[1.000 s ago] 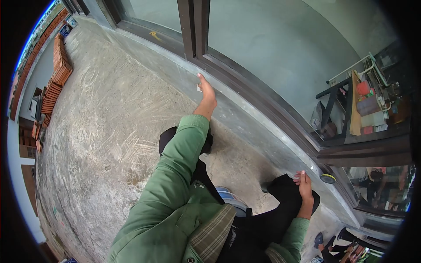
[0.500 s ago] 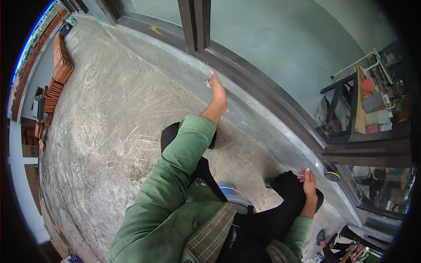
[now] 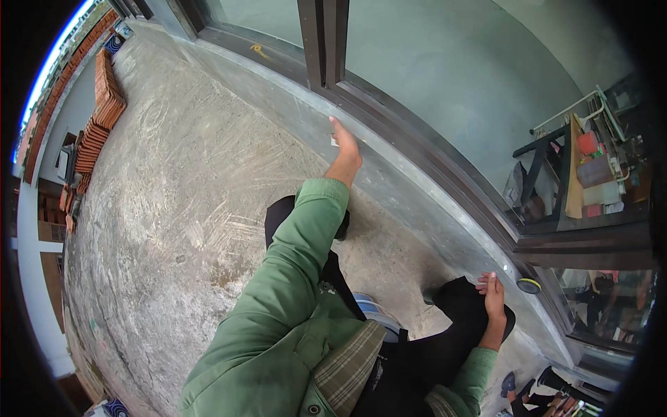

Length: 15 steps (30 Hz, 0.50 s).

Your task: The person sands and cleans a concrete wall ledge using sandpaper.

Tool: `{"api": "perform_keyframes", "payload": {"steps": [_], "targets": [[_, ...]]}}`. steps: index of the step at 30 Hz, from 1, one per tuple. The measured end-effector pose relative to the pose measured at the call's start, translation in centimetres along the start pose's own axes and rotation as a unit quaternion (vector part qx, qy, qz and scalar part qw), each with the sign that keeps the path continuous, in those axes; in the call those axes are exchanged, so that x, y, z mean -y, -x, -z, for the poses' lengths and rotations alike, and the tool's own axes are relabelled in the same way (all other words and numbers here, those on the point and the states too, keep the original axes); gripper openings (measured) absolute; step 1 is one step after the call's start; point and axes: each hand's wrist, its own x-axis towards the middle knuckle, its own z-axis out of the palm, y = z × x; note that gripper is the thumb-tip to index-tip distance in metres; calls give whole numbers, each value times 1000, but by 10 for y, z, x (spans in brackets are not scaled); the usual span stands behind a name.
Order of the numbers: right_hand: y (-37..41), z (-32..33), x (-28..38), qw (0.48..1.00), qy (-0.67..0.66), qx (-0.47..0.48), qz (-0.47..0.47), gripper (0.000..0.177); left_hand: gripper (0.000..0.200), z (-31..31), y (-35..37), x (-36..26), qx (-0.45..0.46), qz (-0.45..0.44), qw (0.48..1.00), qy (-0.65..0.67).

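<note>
I sit low beside a grey sill wall (image 3: pixel 410 187) under dark window frames. My left hand (image 3: pixel 345 149) reaches out against the wall's face, thumb extended and fingers mostly hidden. A small white piece (image 3: pixel 335 140) shows at its fingers, seemingly gripped; what it is I cannot make out. My right hand (image 3: pixel 493 299) rests over my right knee, fingers loosely stretched, apparently holding nothing. Close by that hand, a round black and yellow pad (image 3: pixel 529 285) lies on the ledge. Under me is a partly hidden blue and white bucket (image 3: pixel 375 313).
Rough concrete floor (image 3: pixel 174 187) stretches to the left, with stacked orange tiles (image 3: pixel 97 132) along its far side. Behind the glass stands a table (image 3: pixel 577 167) with assorted items. Another person's shoe (image 3: pixel 508 384) and legs appear at the lower right.
The view has shifted slightly, so the scene sits lower and further right. My left hand has moved a little along the wall, away from the right hand. My right hand stays by the knee.
</note>
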Motion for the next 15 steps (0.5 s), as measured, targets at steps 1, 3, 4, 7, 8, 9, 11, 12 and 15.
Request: {"api": "perform_keyframes", "payload": {"steps": [1,3,4,7,8,9,11,12,15], "targets": [[3,0,2,1000,-7,-8,6,60,95,-4,2,4,-5,8,1000,-8],[1,1,-4,1000,-1,1,3,61,95,-5,10,9,3,-134,988,-75],[-1,-1,-3,1000,2,5,5,61,95,5,6,7,0,-136,988,-76],[-2,0,-3,1000,-10,5,2,61,95,13,3,0,68,-13,997,46],[-6,3,-2,1000,-9,1,4,61,97,2,10,2,18,-46,999,-13],[-4,3,1,1000,-11,-5,9,61,98,-8,19,1,-32,-77,994,-76],[3,1,3,1000,-6,-6,5,61,96,-14,34,0,-13,-114,991,-61],[3,0,3,1000,-2,1,7,62,95,-12,39,-4,4,-160,986,-40],[1,-1,3,1000,4,10,15,62,96,29,-25,15,24,-96,995,-5]]}}
